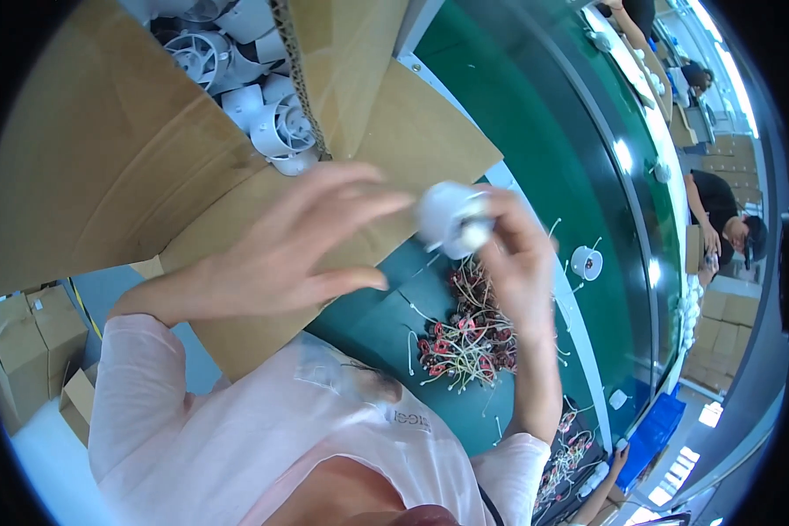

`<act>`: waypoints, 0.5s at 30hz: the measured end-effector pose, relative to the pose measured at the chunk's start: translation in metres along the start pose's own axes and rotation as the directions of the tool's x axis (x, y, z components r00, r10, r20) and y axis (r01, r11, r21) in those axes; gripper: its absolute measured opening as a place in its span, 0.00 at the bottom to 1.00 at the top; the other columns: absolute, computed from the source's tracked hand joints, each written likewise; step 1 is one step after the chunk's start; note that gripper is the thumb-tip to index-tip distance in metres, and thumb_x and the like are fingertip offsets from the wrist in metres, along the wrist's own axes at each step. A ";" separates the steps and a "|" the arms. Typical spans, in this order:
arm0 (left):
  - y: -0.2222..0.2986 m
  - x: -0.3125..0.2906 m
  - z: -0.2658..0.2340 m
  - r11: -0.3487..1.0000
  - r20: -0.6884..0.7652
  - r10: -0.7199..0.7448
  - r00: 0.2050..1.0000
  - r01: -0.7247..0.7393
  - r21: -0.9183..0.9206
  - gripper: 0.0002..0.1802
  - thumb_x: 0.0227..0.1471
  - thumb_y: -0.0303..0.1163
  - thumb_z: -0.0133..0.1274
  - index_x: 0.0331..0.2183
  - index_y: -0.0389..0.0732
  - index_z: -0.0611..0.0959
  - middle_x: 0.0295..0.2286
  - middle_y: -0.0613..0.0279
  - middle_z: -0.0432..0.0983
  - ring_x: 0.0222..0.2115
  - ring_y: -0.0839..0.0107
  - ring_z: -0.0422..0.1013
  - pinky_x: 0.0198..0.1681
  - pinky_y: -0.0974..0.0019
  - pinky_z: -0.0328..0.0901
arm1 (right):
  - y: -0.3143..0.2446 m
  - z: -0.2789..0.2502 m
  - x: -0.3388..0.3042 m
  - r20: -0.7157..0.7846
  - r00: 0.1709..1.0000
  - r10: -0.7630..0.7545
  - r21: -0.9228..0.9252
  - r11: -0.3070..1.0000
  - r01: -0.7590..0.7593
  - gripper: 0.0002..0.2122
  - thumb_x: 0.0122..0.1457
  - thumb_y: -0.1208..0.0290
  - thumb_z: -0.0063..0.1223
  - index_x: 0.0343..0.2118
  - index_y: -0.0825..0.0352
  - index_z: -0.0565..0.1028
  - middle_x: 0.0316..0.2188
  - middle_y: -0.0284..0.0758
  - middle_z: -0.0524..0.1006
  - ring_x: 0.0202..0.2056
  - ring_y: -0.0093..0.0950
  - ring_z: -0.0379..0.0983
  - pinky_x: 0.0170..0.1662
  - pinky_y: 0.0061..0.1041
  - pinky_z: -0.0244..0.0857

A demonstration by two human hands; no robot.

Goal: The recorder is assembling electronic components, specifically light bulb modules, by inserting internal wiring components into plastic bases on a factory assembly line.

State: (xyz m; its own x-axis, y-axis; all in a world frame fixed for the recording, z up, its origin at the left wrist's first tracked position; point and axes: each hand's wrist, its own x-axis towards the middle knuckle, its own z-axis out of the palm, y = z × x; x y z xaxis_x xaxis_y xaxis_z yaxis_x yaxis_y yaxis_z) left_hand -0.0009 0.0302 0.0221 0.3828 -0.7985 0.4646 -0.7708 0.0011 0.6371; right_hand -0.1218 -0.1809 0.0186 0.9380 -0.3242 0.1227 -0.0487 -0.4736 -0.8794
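Note:
My right hand (517, 250) grips a white round plastic housing (441, 210) over the green bench; motion blurs it, and what is inside it is hard to make out. To its left, my left hand (311, 241) is held up in front of a cardboard flap, its fingers apart and nothing in them. Below the housing lies a heap of small motors with pale wires (469, 346), some with red parts. In the open cardboard box (193, 184) at the upper left are several white plastic fan housings (280, 127) with spoked centres.
A green conveyor belt (535, 114) runs along the right, carrying a white housing with wires (586, 263). More wired parts (565, 460) and a blue bin (653, 434) stand at the lower right. Other people (714, 210) work across the belt. Cardboard boxes (35, 342) stand at the far left.

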 end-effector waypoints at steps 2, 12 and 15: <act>-0.012 -0.021 -0.031 0.952 -0.167 0.079 0.983 -0.024 0.305 0.30 0.35 0.30 0.63 0.44 0.42 0.73 0.43 0.57 0.65 0.42 0.59 0.64 0.43 0.61 0.61 | 0.025 -0.032 0.020 -0.149 0.978 0.144 -0.056 0.986 -0.154 0.08 0.51 0.81 0.49 0.35 0.68 0.73 0.33 0.33 0.74 0.36 0.20 0.69 0.40 0.21 0.64; -0.075 0.005 -0.054 0.399 -0.015 -0.036 0.999 0.028 0.917 0.21 0.34 0.24 0.58 0.37 0.44 0.74 0.41 0.60 0.68 0.43 0.61 0.64 0.48 0.58 0.55 | 0.018 -0.013 0.048 -0.133 0.975 -0.177 -0.510 0.856 0.086 0.07 0.50 0.81 0.48 0.33 0.70 0.72 0.30 0.37 0.74 0.30 0.29 0.72 0.34 0.24 0.65; -0.078 0.006 -0.065 0.532 -0.001 0.035 0.999 -0.018 0.846 0.20 0.34 0.23 0.57 0.35 0.46 0.75 0.41 0.61 0.68 0.43 0.62 0.64 0.49 0.57 0.54 | -0.004 0.016 0.006 0.301 0.950 -0.086 -0.572 0.781 0.252 0.12 0.44 0.84 0.47 0.34 0.68 0.72 0.32 0.38 0.71 0.35 0.31 0.69 0.34 0.27 0.63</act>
State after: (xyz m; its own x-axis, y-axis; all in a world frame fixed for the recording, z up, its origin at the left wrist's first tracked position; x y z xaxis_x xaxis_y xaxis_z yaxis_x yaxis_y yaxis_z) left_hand 0.0947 0.0646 0.0151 0.3561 -0.7975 0.4870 -0.8481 -0.4946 -0.1899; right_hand -0.1106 -0.1683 0.0153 0.9983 -0.0210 0.0537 0.0018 -0.9197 -0.3926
